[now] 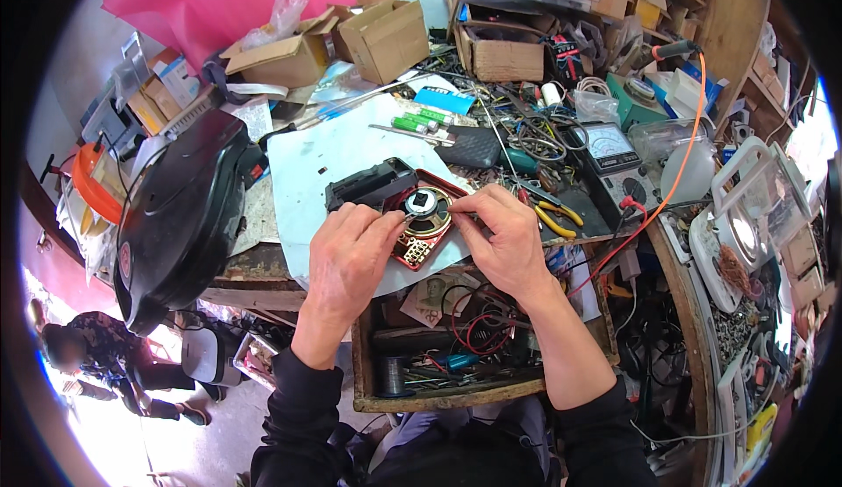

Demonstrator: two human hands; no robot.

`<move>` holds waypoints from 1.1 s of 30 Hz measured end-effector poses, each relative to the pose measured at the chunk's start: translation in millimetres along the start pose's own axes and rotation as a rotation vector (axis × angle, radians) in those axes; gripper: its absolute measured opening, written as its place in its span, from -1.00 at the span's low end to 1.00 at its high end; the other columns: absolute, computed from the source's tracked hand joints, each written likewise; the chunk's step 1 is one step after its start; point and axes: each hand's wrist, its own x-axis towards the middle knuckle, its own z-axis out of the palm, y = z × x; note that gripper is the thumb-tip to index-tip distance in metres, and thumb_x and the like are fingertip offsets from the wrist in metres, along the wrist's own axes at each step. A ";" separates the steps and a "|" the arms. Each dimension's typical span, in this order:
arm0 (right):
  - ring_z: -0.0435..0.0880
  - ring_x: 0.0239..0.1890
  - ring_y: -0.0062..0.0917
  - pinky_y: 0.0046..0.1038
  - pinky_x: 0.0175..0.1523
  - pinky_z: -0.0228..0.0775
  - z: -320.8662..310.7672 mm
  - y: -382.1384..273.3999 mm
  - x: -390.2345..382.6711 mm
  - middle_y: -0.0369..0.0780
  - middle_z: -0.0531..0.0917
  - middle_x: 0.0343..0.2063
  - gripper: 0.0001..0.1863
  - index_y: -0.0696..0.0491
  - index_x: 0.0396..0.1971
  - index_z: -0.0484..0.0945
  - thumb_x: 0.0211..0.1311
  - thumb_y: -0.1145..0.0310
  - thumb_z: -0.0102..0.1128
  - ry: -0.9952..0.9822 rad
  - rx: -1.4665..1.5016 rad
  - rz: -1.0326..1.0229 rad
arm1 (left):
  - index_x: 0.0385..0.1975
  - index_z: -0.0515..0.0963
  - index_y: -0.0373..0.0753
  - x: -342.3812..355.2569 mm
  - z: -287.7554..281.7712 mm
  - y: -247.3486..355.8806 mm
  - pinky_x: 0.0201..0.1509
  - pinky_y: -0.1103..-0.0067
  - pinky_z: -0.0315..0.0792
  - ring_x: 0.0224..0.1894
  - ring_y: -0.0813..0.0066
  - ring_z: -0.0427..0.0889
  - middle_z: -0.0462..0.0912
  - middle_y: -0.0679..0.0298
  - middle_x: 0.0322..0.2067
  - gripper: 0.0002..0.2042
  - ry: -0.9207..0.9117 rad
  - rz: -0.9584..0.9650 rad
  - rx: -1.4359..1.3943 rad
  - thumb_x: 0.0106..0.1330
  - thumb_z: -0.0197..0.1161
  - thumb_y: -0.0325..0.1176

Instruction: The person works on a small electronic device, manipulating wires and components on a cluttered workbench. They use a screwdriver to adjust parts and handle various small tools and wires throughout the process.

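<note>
An opened red device (412,257) with a round speaker (426,210) inside lies on a white sheet (303,167) in front of me. Its black cover part (373,184) stands tilted at the back left of it. My left hand (349,248) is pinched at the speaker's left side, over the red casing. On the speaker's right side, my right hand (503,231) is pinched too, thumb against forefinger. Whatever sits between the fingertips of either hand is too small to make out. The two hands are apart, with the speaker between them.
Below the bench edge an open drawer (456,398) holds wires, tools and a solder spool (394,375). Right of the sheet are yellow-handled pliers (559,219) and a multimeter (614,158). An orange cable (689,149) hangs at the right. A large black appliance (182,206) stands left; a person (101,355) is beyond.
</note>
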 end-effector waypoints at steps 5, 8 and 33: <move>0.74 -0.27 -0.18 -0.27 -0.16 0.57 0.5 0.5 0.4 -0.11 0.69 -0.33 -0.90 0.14 -0.23 0.72 0.28 0.56 0.41 -0.004 0.001 -0.007 | -0.17 0.75 -0.29 1.8 -0.4 1.9 -0.26 0.34 0.50 -0.33 0.21 0.62 0.65 0.23 -0.37 -0.83 -0.014 0.011 0.022 0.26 0.49 -0.51; 0.74 -0.27 -0.18 -0.27 -0.17 0.57 0.9 0.8 0.2 -0.11 0.69 -0.34 -0.91 0.15 -0.23 0.72 0.28 0.56 0.40 -0.005 0.000 -0.006 | -0.17 0.76 -0.28 2.5 0.2 3.0 -0.26 0.34 0.49 -0.33 0.21 0.62 0.65 0.23 -0.37 -0.83 -0.013 -0.003 0.032 0.26 0.50 -0.51; 0.76 -0.26 -0.19 -0.28 -0.17 0.57 -0.2 -0.2 0.1 -0.11 0.71 -0.33 -0.89 0.14 -0.21 0.72 0.28 0.55 0.42 -0.020 -0.001 0.006 | -0.14 0.76 -0.27 0.6 3.6 3.3 -0.27 0.36 0.52 -0.32 0.24 0.64 0.66 0.24 -0.37 -0.82 -0.007 -0.046 0.031 0.28 0.49 -0.49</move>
